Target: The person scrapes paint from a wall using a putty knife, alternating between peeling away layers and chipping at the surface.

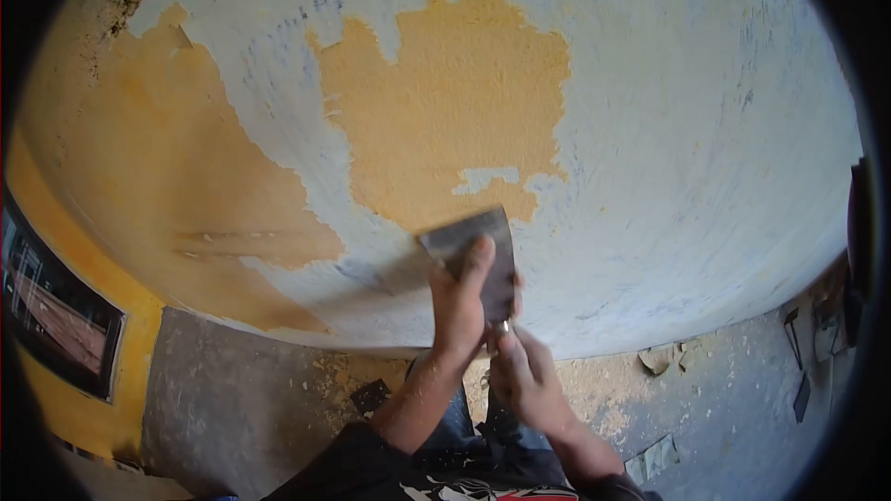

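A wide metal scraper [498, 269] is held in both hands, its blade edge at the lower border of a yellow paint patch [445, 111] on the wall. My left hand [457, 311] grips the blade, thumb pressed flat on its face and the other fingers mostly hidden behind it. Lower down, my right hand [529, 385] is closed round the handle, which it largely covers. Pale, scraped wall [650, 158] surrounds the patch, with ragged paint edges.
More yellow paint [204, 167] covers the wall's left side. At the far left is a dark-framed window [65, 306] in a yellow wall. Paint flakes [603, 408] and peeled pieces [654, 456] litter the grey floor [223, 390]. Dark objects stand at the right edge.
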Tool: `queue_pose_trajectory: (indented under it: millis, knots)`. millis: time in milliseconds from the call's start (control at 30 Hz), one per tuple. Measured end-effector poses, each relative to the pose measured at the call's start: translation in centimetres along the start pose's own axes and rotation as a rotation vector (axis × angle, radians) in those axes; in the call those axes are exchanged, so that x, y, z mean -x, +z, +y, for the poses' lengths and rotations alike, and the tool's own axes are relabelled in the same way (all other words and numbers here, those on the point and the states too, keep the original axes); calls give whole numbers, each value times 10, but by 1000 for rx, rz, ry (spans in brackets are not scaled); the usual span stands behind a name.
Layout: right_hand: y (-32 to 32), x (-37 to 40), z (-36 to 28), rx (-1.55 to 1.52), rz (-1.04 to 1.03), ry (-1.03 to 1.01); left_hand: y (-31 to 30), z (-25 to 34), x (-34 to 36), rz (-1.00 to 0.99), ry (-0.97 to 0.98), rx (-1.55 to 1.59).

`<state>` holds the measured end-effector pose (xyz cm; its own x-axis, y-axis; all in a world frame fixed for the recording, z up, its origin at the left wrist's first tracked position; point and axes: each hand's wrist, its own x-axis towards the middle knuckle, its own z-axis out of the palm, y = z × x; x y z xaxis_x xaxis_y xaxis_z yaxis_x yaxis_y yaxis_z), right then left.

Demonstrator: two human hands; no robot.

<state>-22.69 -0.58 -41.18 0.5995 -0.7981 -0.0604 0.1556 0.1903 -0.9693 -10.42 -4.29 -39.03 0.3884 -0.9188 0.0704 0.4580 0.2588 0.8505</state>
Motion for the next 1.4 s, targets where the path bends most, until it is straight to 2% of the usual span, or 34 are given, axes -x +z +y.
queue_pose_trajectory:
  millis: [33,100,167,200,367,433,500,533,567,633,700,733,767,800,833,867,900,967,1033,1067,1133,1167,1267,1300,1400]
  knots:
    - [3,6,-5,0,0,6,6,12,-3,4,45,25]
    - [7,9,-16,-39,-35,5,5,17,8,26,-46,37]
    - [5,17,2,-34,3,40,-2,-1,17,-9,-52,16]
    - [0,14,13,-24,10,27,-2,-10,17,41,-45,38]
    - [5,14,5,-98,16,108,-5,-6,11,-14,-50,51]
    - [2,17,7,-42,12,38,3,-2,15,8,-70,52]
    - [2,14,-9,-49,-1,107,2,-4,1,-36,-16,75]
    - [6,3,-18,-7,41,75,7,4,-2,-56,22,96]
    - [3,-10,-24,-20,-6,-13,8,18,-7,13,53,-17]
    - [7,-3,-35,25,-52,-90,24,45,2,41,70,-31]
    - [0,12,-20,49,-71,-24,6,26,15,-8,66,64]
    - [-9,24,-6,183,-92,11,-10,8,27,-21,99,79]
    - [-20,34,11,271,-117,-52,-28,-11,43,-22,20,171]
    - [-33,48,6,391,-143,40,-50,-26,62,-23,-75,270]
    - [-49,56,1,384,-139,18,-72,-39,78,54,-175,220]
    - [-65,66,-1,533,-102,-59,-108,-62,92,154,-320,108]
    - [-70,77,-3,679,-66,-126,-137,-76,106,81,-411,76]
    - [-65,91,-49,647,-5,-541,-183,-100,141,66,-628,45]
    - [-63,109,-82,435,-82,-929,-204,-123,168,115,-647,46]
    - [-59,124,-82,396,-67,-906,-217,-132,181,149,-660,37]
    - [-46,156,-80,252,-157,-1002,-253,-146,190,113,-775,194]
    - [-43,165,-84,198,-220,-1072,-253,-143,186,74,-798,226]
    - [-32,157,-105,69,-546,-1323,-240,-138,182,114,-758,240]
    - [-40,151,-88,88,-488,-1419,-237,-140,181,135,-700,266]
    - [-18,116,12,14,79,-1226,-223,-141,174,197,-780,156]
